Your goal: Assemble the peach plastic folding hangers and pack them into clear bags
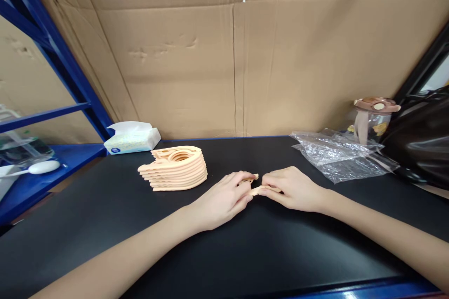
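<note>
Near the middle of the black table, my left hand (pixel 228 201) is closed on the left part of a thin peach plastic piece (pixel 255 191). My right hand (pixel 294 189) pinches the right part of it, thumb in front and fingers behind. Most of the piece is hidden under my fingers, so its full shape cannot be made out. To the left of my left hand stands a neat stack of flat peach plastic pieces (pixel 178 173), with rounded right ends and a round opening showing at the top. Neither hand touches the stack.
A tissue pack (pixel 132 139) lies at the back left. Crumpled clear plastic bags (pixel 336 156) and a drinking bottle (pixel 373 119) are at the back right, beside a black bag (pixel 421 145). Cardboard (pixel 182 70) walls the back; a blue metal frame (pixel 63 70) rises on the left.
</note>
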{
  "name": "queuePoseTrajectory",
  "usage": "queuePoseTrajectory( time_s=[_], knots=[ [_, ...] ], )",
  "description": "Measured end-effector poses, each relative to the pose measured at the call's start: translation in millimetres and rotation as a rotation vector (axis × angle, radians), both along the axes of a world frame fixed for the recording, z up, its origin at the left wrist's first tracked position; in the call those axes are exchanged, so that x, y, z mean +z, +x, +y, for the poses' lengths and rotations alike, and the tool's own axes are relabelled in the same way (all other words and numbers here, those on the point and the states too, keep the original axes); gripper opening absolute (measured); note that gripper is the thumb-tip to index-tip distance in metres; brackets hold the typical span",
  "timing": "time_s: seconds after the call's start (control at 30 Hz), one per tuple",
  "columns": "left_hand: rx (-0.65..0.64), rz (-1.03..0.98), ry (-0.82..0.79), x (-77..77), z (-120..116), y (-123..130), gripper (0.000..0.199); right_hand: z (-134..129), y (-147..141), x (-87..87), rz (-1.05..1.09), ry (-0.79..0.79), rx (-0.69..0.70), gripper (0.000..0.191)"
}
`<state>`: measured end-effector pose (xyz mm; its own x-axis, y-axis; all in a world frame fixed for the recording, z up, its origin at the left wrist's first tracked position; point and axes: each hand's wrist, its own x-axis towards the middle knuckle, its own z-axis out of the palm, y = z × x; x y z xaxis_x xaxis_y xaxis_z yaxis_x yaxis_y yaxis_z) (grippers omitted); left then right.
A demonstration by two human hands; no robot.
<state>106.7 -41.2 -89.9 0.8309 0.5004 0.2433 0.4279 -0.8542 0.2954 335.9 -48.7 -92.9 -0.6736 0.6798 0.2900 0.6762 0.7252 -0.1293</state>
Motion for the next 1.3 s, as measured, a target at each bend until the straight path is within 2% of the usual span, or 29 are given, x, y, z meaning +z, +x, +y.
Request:
queuePoseTrajectory(
  time_s=[0.1,0.23,0.27,0.4,0.53,0.77,0.97,1.13,1.3],
  knots=[
    [0.067,-0.026,-0.021,-2.6,1.3,0.8,0.019,0.1,2.2,3.0,-0.009,-0.018,-0.018,0.034],
    [0.179,-0.066,-0.066,-4.5,3.1,1.3,0.019,-2.2,2.9,11.8,0.004,-0.075,-0.045,0.007],
    [0.187,-0.073,-0.072,-4.8,3.5,1.4,0.018,-2.7,2.8,13.9,-0.002,-0.081,-0.044,0.005],
    [0.214,-0.083,-0.085,-5.6,4.5,1.8,0.016,-2.0,4.1,18.2,0.006,-0.099,0.038,0.011],
    [0.246,-0.07,-0.091,-5.6,5.1,0.6,0.019,1.7,8.1,14.9,0.073,-0.109,0.097,0.018],
    [0.314,0.048,-0.055,-8.2,5.0,-0.9,0.05,4.4,9.4,9.0,0.1,-0.204,0.047,0.027],
    [0.351,0.142,-0.055,-10.7,6.0,0.0,0.087,1.6,5.3,14.9,0.06,-0.094,0.028,0.019],
    [0.379,0.14,-0.085,-12.6,8.0,0.6,0.103,-3.3,0.7,16.8,0.057,-0.065,0.07,0.029],
    [0.434,0.133,-0.117,-13.1,8.5,2.2,0.117,-7.6,-1.7,16.2,0.067,-0.076,0.109,0.023]
  ],
)
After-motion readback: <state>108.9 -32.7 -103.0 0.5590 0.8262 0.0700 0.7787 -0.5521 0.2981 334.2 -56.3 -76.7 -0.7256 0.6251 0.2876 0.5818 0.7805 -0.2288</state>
